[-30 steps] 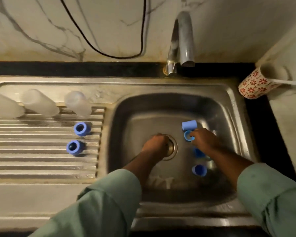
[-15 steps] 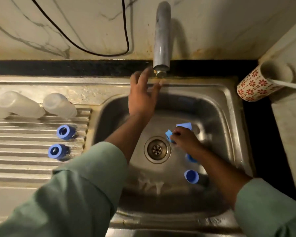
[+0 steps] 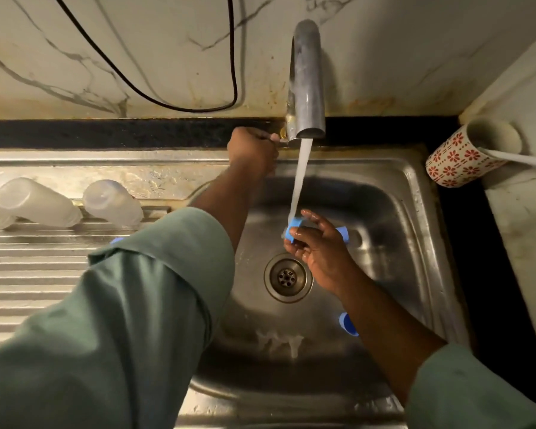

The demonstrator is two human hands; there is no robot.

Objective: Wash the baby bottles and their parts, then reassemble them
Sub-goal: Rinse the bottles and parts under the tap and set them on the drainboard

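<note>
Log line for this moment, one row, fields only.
phase: rinsing | left hand: grips tap handle | tap: running | right hand: holds blue bottle part under stream | sink: more blue parts inside

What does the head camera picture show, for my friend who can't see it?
A person's right hand holds a small blue plastic bottle part under water running from a steel tap into a steel sink, while the left hand grips the tap handle. Clear plastic baby bottles lie on the ribbed draining board to the left.
</note>
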